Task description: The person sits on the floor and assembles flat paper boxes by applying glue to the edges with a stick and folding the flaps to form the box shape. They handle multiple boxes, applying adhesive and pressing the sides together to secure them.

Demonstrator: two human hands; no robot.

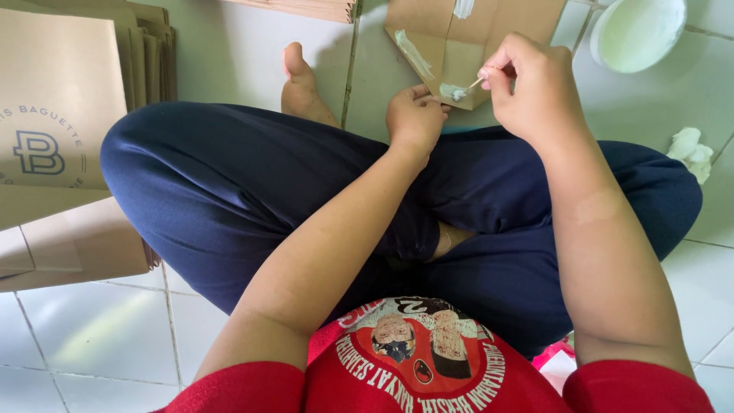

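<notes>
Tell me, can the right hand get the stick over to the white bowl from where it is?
Probably yes. The right hand holds the stick just left of the bowl, with bare tile between them.

The person sits cross-legged on the floor [115,336]. Ahead of the crossed legs, a folded paper bag [459,38] lies flat on the floor, its near corner reaching the knees. The left hand [415,116] rests on that near corner; the right hand [529,84] is just to its right, its fingers [497,67] pinching a thin stick [472,84] whose tip touches the bag's flap. A bowl [637,30] stands beyond and right of the bag. A crumpled tissue [690,151] lies right of the right knee. A stack of bags [69,115] lies left of the left knee. Another stack [306,8] lies at the far edge, left of the flat bag.
</notes>
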